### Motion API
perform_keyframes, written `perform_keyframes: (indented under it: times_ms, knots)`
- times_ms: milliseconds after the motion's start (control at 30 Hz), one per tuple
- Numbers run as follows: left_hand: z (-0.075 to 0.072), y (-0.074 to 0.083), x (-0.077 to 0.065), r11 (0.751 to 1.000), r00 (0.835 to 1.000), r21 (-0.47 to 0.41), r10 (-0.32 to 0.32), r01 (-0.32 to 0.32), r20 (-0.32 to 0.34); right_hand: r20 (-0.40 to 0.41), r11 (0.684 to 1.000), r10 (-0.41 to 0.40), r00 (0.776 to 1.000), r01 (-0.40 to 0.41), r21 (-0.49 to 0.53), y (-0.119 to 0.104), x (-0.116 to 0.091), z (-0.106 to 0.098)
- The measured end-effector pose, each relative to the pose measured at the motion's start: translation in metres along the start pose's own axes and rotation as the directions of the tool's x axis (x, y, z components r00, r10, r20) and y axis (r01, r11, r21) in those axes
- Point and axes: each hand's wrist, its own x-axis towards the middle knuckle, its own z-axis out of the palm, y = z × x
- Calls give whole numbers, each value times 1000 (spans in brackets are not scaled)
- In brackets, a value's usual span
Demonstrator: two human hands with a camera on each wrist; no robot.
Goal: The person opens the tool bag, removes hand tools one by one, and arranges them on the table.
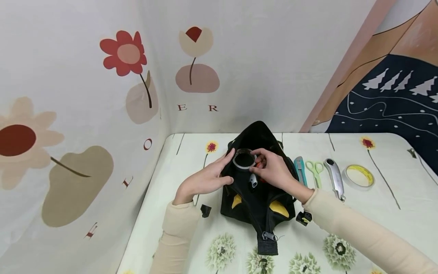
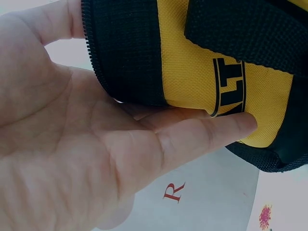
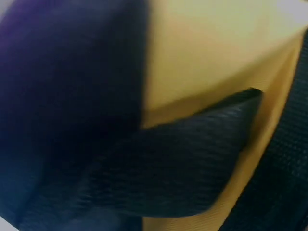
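A black and yellow tool bag [image 1: 236,207] stands on the table with its zipped top spread wide. My left hand [image 1: 212,174] holds the bag's left edge; in the left wrist view its fingers [image 2: 192,139] lie along the yellow outer side, with the zipper edge between thumb and fingers. Inside the mouth, my right hand [image 1: 272,169] pinches the right side of a roll of tape [image 1: 243,167] with a pale rim. Below it a grey-tipped tool [image 1: 253,180] shows, and something red is partly hidden under the right fingers. The right wrist view shows only blurred bag fabric [image 3: 192,168].
Right of the bag lie a teal utility knife [image 1: 300,170], green scissors [image 1: 315,171], a grey utility knife [image 1: 335,179] and a clear tape roll [image 1: 359,177]. The bag's zipper end [image 1: 268,245] points toward me. A patterned cloth wall [image 1: 239,114] rises behind the table.
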Motion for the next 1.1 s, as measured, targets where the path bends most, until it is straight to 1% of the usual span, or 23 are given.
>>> perform_keyframes:
  times_ms: [333,500,600,767,1000,1100]
  knots:
    - [0,-2,-1,1000,1000,7,-4,4,-5,29,996,35,999,-33,-86,11,1,15]
    - [0,-2,0,1000,1000,8,4,-4,1,16,988,39,999,-37,-151,15,0,16]
    - [0,-2,0,1000,1000,5,4,-4,2,17,985,31,999,-27,-171,18,-1,14]
    - [0,-2,-1,1000,1000,4,-2,2,1,44,980,8,999,1,-198,25,-4,12]
    - [0,-1,-2,1000,1000,12,3,-3,-3,78,966,-37,996,56,-252,31,-4,12]
    - [0,-1,-2,1000,1000,5,3,-3,-2,84,963,-30,996,52,-266,33,-4,13]
